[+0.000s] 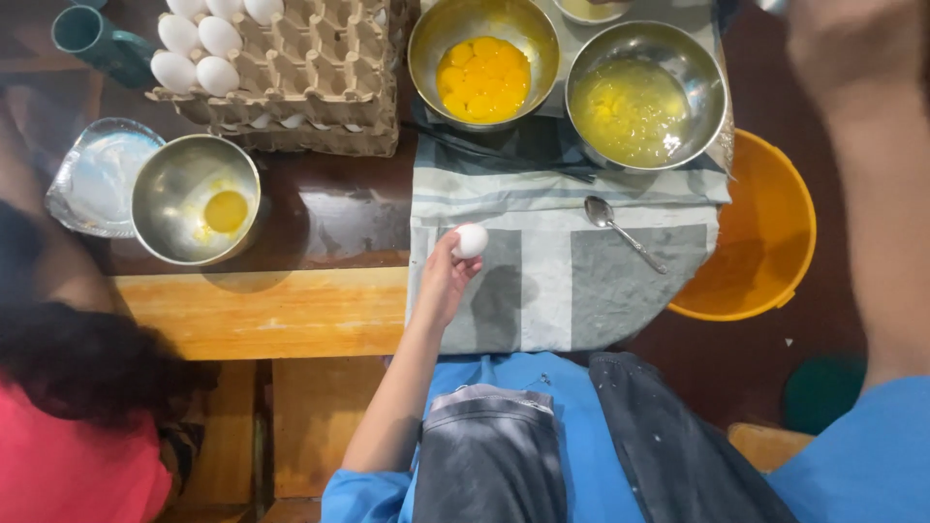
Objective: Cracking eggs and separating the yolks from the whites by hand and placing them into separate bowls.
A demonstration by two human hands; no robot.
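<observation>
We see grey cloth (pixel 542 291) under two steel bowls: egg-white bowl (pixel 646 94) right, yolk bowl (pixel 483 75) straight ahead of left hand (pixel 444 281). Left hand closed round white egg (pixel 471 240), held at fingertips over cloth. Right hand (pixel 838 48) raised, blurred; grip unclear.

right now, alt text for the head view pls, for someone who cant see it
The left hand holds a white egg over a grey cloth. Beyond sit a bowl of yolks, a bowl of whites and a spoon; the right arm is raised and blurred.
</observation>
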